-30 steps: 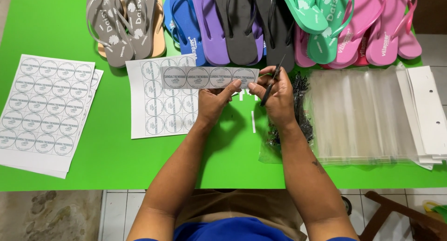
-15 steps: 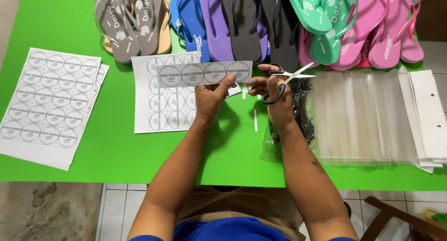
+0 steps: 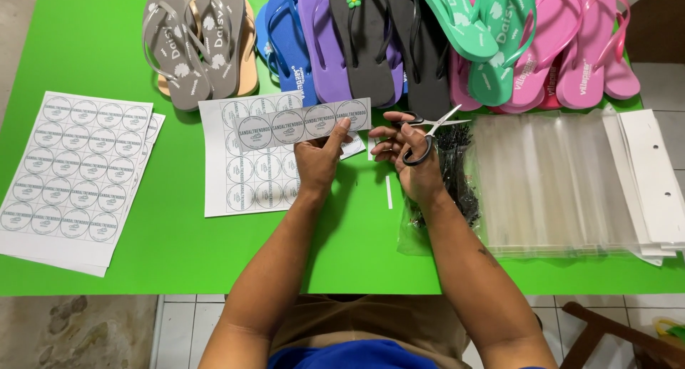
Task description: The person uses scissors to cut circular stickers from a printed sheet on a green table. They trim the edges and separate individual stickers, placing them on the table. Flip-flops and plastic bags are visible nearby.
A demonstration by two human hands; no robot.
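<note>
Between left thumb and fingers (image 3: 335, 137), a cut strip (image 3: 303, 123) of four round grey labels is pinched above the sheet (image 3: 246, 176); right hand (image 3: 414, 162) grips open scissors (image 3: 428, 130) over the green table (image 3: 178, 248)

A single view is provided, taken from a camera worn on the head. The scene is looked down on steeply, almost from straight above, with the person's forearms entering from the bottom edge. The green bench (image 3: 178, 255) is seen at close range and fills most of the frame; its near edge is crossed low in the picture, and tiled floor (image 3: 214, 326) is shown below it. The far edge is cut off at the top, where a row of sandals (image 3: 371, 41) is only partly framed. No second view is supplied, so no shared area is covered.
</note>
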